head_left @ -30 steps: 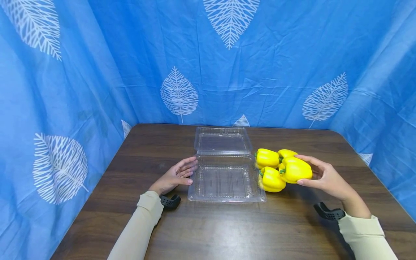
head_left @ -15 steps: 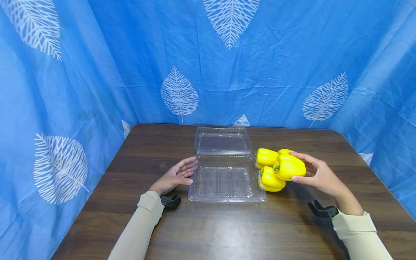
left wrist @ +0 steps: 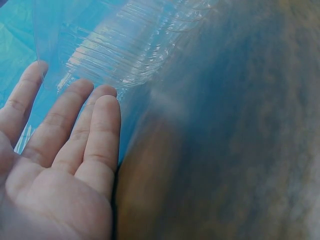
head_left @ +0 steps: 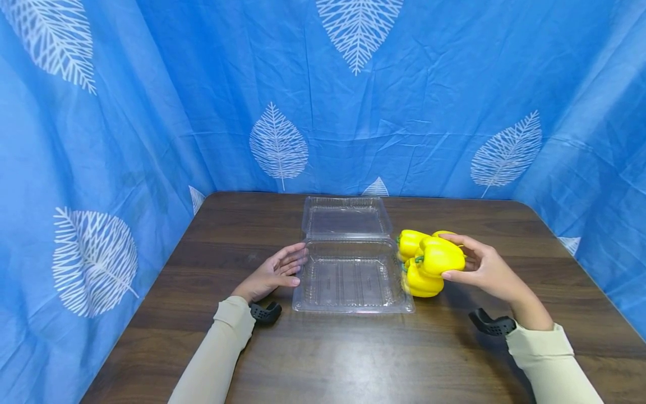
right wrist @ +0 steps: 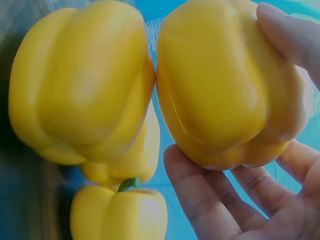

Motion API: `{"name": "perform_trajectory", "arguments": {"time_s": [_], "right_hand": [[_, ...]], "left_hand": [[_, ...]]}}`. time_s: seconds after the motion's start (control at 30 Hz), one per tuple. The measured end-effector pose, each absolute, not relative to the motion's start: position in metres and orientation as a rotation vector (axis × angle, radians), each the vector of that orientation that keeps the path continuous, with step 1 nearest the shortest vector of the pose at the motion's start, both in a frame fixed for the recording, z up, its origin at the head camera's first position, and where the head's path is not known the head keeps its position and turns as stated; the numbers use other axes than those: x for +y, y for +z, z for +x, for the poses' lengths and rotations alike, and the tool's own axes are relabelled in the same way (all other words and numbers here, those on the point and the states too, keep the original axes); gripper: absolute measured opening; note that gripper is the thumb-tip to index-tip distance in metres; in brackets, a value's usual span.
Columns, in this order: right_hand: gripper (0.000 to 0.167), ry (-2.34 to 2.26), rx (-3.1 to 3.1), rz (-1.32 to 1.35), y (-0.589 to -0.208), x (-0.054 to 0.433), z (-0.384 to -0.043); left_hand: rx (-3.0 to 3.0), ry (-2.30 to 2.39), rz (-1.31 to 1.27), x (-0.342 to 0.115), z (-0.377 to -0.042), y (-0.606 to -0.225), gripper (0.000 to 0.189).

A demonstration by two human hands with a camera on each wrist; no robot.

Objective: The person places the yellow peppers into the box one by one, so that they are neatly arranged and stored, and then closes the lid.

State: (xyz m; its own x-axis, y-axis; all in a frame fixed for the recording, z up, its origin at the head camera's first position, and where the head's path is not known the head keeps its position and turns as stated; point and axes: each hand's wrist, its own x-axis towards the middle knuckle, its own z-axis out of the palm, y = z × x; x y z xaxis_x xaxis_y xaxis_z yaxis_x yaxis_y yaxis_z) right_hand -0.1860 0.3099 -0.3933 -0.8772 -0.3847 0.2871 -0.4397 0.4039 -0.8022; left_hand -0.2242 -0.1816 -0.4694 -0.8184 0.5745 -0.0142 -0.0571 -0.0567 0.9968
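Observation:
My right hand (head_left: pixel 487 272) grips a yellow bell pepper (head_left: pixel 443 255) between thumb and fingers. It is held up over the other peppers, its green stem pointing left. Below and behind it lie a near pepper (head_left: pixel 423 280), a far-left pepper (head_left: pixel 410 242) and a partly hidden one (head_left: pixel 444 232). In the right wrist view the held pepper (right wrist: pixel 215 85) hangs beside another pepper (right wrist: pixel 80 85). My left hand (head_left: pixel 275 275) has its fingers extended at the left rim of a clear plastic clamshell container (head_left: pixel 353 280). In the left wrist view the fingertips (left wrist: pixel 106 107) meet the clear wall.
The container's lid (head_left: pixel 346 217) lies folded back behind its base. Both sit on a dark wooden table (head_left: pixel 343 359). A blue curtain (head_left: pixel 424 101) with white leaf prints hangs along the table's back and sides.
The right hand has carried the held pepper leftward and slightly up, so it now overlaps the near pepper in the head view. The left hand and container have stayed put.

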Motion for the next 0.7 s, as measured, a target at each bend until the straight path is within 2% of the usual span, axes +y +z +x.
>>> {"name": "perform_trajectory", "arguments": {"time_s": [0.7], "right_hand": [[0.071, 1.552, -2.631, 0.747, -0.391, 0.282, -0.19]], "left_hand": [[1.811, 1.908, 0.521, -0.182, -0.226, -0.472, 0.089]]}}
